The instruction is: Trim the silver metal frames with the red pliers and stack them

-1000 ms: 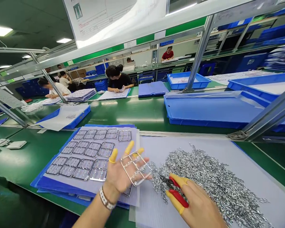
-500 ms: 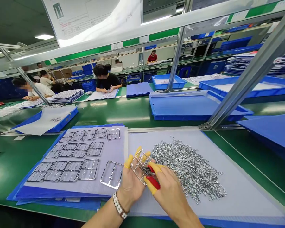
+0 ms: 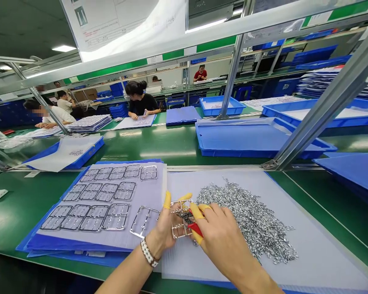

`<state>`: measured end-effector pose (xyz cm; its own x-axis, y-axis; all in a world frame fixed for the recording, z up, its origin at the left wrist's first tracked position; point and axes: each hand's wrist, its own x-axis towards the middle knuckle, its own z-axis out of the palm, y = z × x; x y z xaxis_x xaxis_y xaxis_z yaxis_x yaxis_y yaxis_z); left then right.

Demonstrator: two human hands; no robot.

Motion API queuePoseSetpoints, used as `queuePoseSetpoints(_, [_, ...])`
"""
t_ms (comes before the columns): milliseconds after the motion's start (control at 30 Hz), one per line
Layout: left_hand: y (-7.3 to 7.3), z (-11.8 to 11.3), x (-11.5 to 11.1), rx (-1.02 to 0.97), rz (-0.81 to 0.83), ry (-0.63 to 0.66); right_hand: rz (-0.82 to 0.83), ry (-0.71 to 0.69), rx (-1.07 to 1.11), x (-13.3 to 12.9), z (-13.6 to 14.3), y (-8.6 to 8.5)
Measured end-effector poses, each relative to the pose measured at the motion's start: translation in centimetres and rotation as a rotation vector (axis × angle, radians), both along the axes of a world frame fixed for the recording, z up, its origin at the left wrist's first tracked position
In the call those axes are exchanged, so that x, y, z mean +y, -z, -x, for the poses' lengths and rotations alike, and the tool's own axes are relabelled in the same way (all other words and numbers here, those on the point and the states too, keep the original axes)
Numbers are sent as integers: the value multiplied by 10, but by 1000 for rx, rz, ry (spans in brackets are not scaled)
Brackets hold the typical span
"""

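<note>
My left hand point(image 3: 163, 228), with yellow finger cots on its fingertips and a bracelet at the wrist, holds a shiny chrome sprue frame point(image 3: 176, 236) tilted over the work sheet. In my right hand point(image 3: 222, 234), also with yellow finger cots, are red-handled nippers point(image 3: 196, 227). Their jaws are in among the frame's inner bars; my fingers partly hide them. Just right of my hands spreads a large pile of small silvery parts point(image 3: 248, 220). Left of them, a loose chrome frame point(image 3: 144, 221) lies near rows of similar frames point(image 3: 115, 217) on a white sheet.
Blue sheets point(image 3: 33, 245) are stacked under the frames. Beyond the bench edge stand a blue tray point(image 3: 242, 141) and a paper-lined tray point(image 3: 86, 154). A slanted metal post point(image 3: 322, 98) rises at the right. Across the bench a co-worker point(image 3: 142, 104) handles small parts.
The frame in my left hand has turned to stand more squarely, and the nippers have shifted with it. Their red handles show less. The whole view has drifted slightly.
</note>
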<state>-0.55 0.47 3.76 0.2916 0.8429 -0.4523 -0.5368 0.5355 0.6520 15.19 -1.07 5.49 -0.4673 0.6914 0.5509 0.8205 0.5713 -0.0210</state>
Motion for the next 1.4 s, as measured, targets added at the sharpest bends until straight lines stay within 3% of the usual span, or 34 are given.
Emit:
queuePoseSetpoints(300, [7, 5, 3, 30, -43, 102, -43, 2, -158, 6, 8, -10])
queuePoseSetpoints(633, [3, 2, 1, 61, -51, 105, -88, -17, -187, 6, 7, -18])
queuePoseSetpoints(1400, [6, 3, 1, 100, -39, 87, -40, -21, -201, 12, 9, -13])
